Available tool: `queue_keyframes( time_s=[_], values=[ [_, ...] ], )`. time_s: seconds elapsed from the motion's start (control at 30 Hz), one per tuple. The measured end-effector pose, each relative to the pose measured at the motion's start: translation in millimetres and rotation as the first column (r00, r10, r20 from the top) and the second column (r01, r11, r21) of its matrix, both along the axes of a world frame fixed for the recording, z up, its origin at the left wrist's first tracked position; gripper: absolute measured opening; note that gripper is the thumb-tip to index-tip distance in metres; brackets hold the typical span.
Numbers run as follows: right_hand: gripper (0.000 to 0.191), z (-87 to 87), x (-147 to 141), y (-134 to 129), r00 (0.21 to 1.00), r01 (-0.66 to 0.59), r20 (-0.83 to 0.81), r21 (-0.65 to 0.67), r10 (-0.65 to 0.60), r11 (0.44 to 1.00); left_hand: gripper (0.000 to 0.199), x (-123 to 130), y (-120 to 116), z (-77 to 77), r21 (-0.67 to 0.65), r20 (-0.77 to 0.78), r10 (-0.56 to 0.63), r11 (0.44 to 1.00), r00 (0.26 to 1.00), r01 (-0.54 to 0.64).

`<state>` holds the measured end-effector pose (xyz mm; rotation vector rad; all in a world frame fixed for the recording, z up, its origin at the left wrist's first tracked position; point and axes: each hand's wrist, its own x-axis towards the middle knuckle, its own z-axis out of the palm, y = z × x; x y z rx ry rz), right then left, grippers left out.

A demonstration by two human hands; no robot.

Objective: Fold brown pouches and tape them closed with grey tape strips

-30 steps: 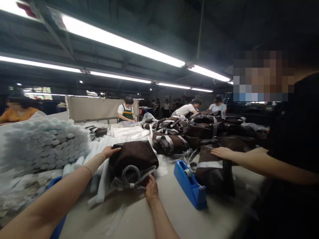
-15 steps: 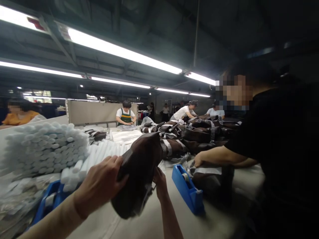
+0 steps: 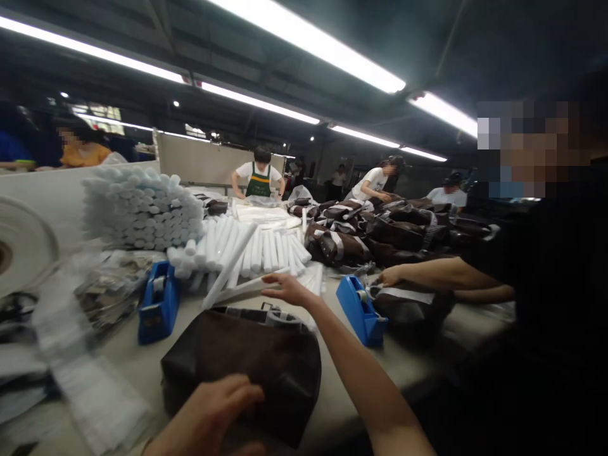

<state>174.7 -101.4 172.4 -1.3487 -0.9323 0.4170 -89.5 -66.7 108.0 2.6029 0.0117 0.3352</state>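
Observation:
A dark brown leather-look bag (image 3: 242, 354) lies on the table right in front of me, its top with straps and a metal buckle facing away. My left hand (image 3: 213, 411) is at the bag's near side, fingers stretched out over it; I cannot tell whether they touch it. Beyond the bag's far edge my right hand (image 3: 289, 291) is open, fingers extended to the left near loose white foam tubes (image 3: 237, 263). Nothing shows in that hand.
Blue tape dispensers stand on the left (image 3: 159, 304) and right (image 3: 361, 310). A stack of white foam tubes (image 3: 147, 212) and plastic bags (image 3: 114, 291) are at left. Brown bags (image 3: 394, 228) are piled behind. A co-worker's hand (image 3: 392, 275) handles another bag at right.
The bag, held tilted up between both hands before, now rests on the table. My right hand has let go and moved forward past it; my left has come down and nearer. The view has shifted.

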Motion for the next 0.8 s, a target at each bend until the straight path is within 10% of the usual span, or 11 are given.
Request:
queue_keyframes(
  time_s=[0.17,0.3,0.5,0.63,0.7,0.8],
  values=[
    [0.087,-7.7,-19,-68,0.839,-0.208,0.441,-0.282,0.319,0.937,0.118,-17,69,28.8,0.274,-0.081,0.091,0.959,0.993,-0.065],
    [0.115,-42.4,-56,-116,0.753,-0.167,0.547,-0.378,0.365,0.911,0.119,-14,106,21.9,0.332,-0.195,0.087,0.943,0.977,-0.017],
    [0.069,-77.0,-65,-124,0.809,0.045,0.568,-0.318,0.152,0.947,0.087,-4,84,9.7,0.296,-0.233,0.296,0.929,0.926,-0.222],
    [0.051,-78.5,-11,-123,0.882,0.005,0.450,-0.305,0.139,0.952,0.079,-9,61,5.1,0.379,-0.243,0.421,0.871,0.874,-0.314],
    [0.044,-85.7,28,-119,0.912,0.179,0.405,-0.250,-0.066,0.952,0.078,-12,57,6.6,0.376,-0.225,0.410,0.873,0.884,-0.310],
    [0.058,-110.3,80,-103,0.747,0.616,0.478,-0.236,-0.462,0.752,0.081,-13,59,11.5,0.328,-0.224,0.366,0.901,0.904,-0.283]
  ],
)
